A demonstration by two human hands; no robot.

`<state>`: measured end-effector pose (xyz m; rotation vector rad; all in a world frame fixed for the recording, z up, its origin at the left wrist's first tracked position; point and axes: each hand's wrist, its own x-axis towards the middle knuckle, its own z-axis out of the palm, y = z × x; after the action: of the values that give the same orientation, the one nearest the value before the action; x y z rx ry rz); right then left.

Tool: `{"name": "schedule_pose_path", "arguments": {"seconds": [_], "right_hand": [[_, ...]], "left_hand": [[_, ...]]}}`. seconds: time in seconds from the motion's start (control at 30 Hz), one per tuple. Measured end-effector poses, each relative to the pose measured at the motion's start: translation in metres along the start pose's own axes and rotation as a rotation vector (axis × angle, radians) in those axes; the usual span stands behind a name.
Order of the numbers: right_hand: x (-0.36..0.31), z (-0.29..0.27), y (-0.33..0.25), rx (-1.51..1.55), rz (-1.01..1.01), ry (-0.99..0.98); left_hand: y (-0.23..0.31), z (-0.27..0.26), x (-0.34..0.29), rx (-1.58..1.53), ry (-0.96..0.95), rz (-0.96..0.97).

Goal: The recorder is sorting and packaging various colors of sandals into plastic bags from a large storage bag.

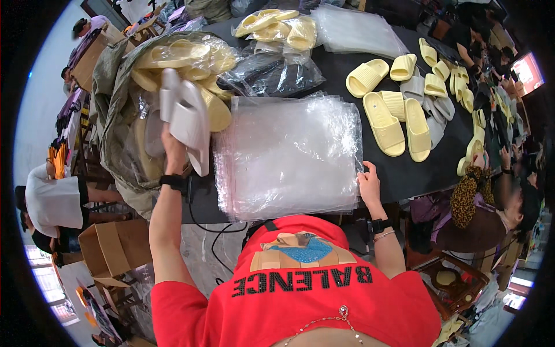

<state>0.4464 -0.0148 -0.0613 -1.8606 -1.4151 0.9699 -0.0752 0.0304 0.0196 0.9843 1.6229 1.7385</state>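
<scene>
Grey slides (188, 118), a pair stacked sole to sole, sit in the left hand (173, 151), fingers closed round the heel end, toes pointing up. They're raised over the left edge of the black table (399, 173), just in front of a big sack (115, 104) stuffed w/ pale yellow slides, some in plastic.

Right hand (368, 186) rests on the lower right corner of a thick stack of clear plastic bags (289, 156), fingers bent and pinching at the edge of the stack; can't tell if a bag is actually gripped. Stack lies flat at table centre, directly in front of the person's red shirt (300, 289). Both wrists wear a dark band.

Further back: bagged dark slides (272, 74), bagged yellow slides (277, 28), another pile of clear bags (358, 29). To the right, loose yellow slides (393, 115) and a few grey ones lie spread over the table. Cardboard box (113, 248) stands on the floor at lower left. Other people sit round the edges, left and right.
</scene>
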Motion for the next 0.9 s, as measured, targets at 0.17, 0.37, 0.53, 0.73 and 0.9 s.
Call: {"name": "schedule_pose_path", "arguments": {"seconds": [0.17, 0.37, 0.53, 0.73, 0.9], "right_hand": [[-0.007, 0.007, -0.012, -0.092, -0.097, -0.044], [-0.016, 0.04, -0.028, -0.812, -0.839, -0.013], [-0.025, 0.066, -0.025, -0.809, -0.778, -0.387], [-0.026, 0.079, 0.003, -0.761, -0.817, -0.346], [-0.023, 0.08, 0.004, -0.771, -0.78, -0.382]], "left_hand": [[0.096, 0.03, 0.011, 0.09, -0.118, 0.344], [0.082, 0.161, -0.068, 0.565, -0.517, 0.543], [-0.025, 0.225, -0.134, 0.89, -0.845, 0.418], [-0.078, 0.183, -0.103, 1.1, -0.686, 0.506], [-0.054, 0.143, -0.064, 1.218, -0.709, 0.591]]}}
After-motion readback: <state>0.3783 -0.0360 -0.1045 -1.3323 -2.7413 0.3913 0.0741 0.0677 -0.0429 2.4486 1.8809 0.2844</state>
